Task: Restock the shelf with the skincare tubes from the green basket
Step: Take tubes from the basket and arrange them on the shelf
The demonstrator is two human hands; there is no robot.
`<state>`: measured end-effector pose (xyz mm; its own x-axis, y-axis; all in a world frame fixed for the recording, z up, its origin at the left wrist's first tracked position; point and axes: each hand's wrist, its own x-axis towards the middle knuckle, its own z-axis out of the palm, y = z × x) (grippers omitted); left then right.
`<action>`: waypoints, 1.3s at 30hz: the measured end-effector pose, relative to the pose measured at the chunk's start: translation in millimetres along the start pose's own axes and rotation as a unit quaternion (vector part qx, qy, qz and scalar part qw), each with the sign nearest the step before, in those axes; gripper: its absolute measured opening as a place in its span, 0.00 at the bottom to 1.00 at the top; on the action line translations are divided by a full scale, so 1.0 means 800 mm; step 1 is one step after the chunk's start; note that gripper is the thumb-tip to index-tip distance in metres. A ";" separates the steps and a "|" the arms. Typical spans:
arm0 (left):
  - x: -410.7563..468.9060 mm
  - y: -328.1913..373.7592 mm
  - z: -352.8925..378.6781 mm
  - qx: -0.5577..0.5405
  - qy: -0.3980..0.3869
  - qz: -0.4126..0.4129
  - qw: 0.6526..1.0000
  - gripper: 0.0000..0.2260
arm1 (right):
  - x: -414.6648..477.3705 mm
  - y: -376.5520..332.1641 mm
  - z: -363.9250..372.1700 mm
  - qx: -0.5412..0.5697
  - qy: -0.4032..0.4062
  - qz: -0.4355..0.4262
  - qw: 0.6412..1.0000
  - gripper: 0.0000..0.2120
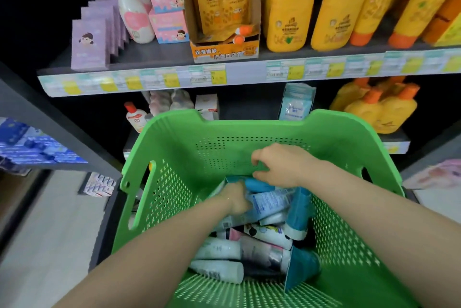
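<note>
A green perforated basket (349, 220) stands in front of the shelf (159, 78) and holds a pile of skincare tubes (262, 237) in white, blue and pink. Both my arms reach down into it. My left hand (235, 198) is at the top of the pile, its fingers curled around a pale blue tube (270, 204). My right hand (282, 165) is just above, fingers bent over a blue tube (257, 184) at the far wall of the basket. A teal tube (299, 212) stands upright at the right of the pile.
The upper shelf carries purple boxes (87, 45), pink bottles and boxes (162, 0), an orange pouch display (222, 8) and yellow bottles (287, 13). The lower shelf holds small bottles (134, 118), a pale packet (295, 103) and more yellow bottles (384, 110). Pale floor lies to the left.
</note>
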<state>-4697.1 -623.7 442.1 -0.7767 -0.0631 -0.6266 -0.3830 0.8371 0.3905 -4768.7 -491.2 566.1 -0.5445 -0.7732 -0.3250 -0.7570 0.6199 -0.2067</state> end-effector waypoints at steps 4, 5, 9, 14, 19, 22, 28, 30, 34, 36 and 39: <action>0.002 -0.005 0.021 -0.156 -0.049 -0.025 0.986 0.18 | 0.001 0.002 0.001 -0.002 -0.010 0.004 1.000 0.17; 0.003 -0.008 0.023 -0.207 -0.050 -0.041 0.976 0.19 | 0.001 0.003 0.000 -0.001 -0.011 0.006 1.000 0.17; 0.004 -0.001 0.034 -0.433 -0.017 -0.093 0.897 0.15 | 0.004 0.008 -0.001 0.010 -0.009 0.018 1.000 0.18; 0.000 0.025 0.036 -0.489 -0.058 -0.106 0.864 0.04 | 0.006 0.010 0.000 0.019 -0.013 0.025 0.999 0.17; -0.017 0.047 -0.014 -0.473 -0.043 -0.121 0.872 0.06 | 0.006 0.019 -0.002 0.049 -0.049 0.042 0.997 0.18; -0.029 0.049 -0.050 -0.499 -0.036 -0.126 0.856 0.09 | 0.005 0.026 -0.002 0.048 -0.096 0.066 0.992 0.25; -0.057 0.041 -0.098 -0.513 -0.009 -0.142 0.847 0.12 | 0.005 0.026 0.012 0.059 -0.152 0.070 0.984 0.29; -0.072 0.039 -0.114 -0.528 0.003 -0.143 0.837 0.12 | 0.006 0.022 0.018 0.084 -0.118 0.052 0.988 0.29; -0.103 0.036 -0.144 -0.572 0.004 -0.132 0.810 0.13 | 0.006 0.011 0.022 0.199 -0.022 0.033 0.979 0.25; -0.117 0.038 -0.160 -0.583 -0.002 -0.118 0.804 0.13 | 0.006 0.007 0.020 0.248 0.043 0.019 0.968 0.17; -0.141 0.041 -0.189 -0.584 0.006 -0.074 0.808 0.13 | 0.004 0.001 0.007 0.273 0.111 -0.001 0.956 0.12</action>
<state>-4697.2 -671.4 627.6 -0.6817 -0.1274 -0.7205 -0.6771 -0.2634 0.6871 -4769.2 -492.0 559.8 -0.6522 -0.7464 -0.1323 -0.4907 0.5487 -0.6769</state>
